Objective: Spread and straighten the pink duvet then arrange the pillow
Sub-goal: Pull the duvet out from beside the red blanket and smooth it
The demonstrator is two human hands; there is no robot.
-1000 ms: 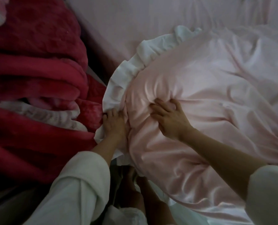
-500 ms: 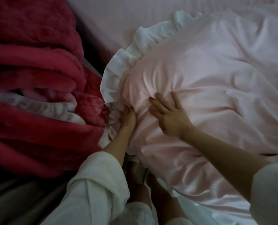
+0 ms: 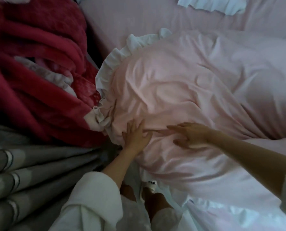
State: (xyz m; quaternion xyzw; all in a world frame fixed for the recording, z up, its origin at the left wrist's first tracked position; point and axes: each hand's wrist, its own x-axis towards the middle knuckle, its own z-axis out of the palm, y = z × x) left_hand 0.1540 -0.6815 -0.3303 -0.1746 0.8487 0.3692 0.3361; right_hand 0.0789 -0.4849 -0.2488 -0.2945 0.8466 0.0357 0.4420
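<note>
The pink duvet (image 3: pixel 180 84) lies crumpled over the bed, its white frilled edge (image 3: pixel 109 64) curving along the left side. My left hand (image 3: pixel 136 136) rests flat on the duvet's near corner beside the frill, fingers spread. My right hand (image 3: pixel 189 135) hovers or lies lightly on the duvet just to the right, fingers apart and pointing left. Neither hand grips fabric. A pink pillow with a white frill (image 3: pixel 222 7) shows partly at the top right.
A thick red blanket (image 3: pixel 39 67) is heaped at the left against the bed. Grey patterned fabric (image 3: pixel 22 172) lies in folds at the lower left. The pink sheet (image 3: pixel 130 19) stretches bare at the top. My knees and feet show below the hands.
Both hands have let go of the bunched duvet corner and now lie open on it. The view has pulled back and shows more of the bed and the grey fabric.
</note>
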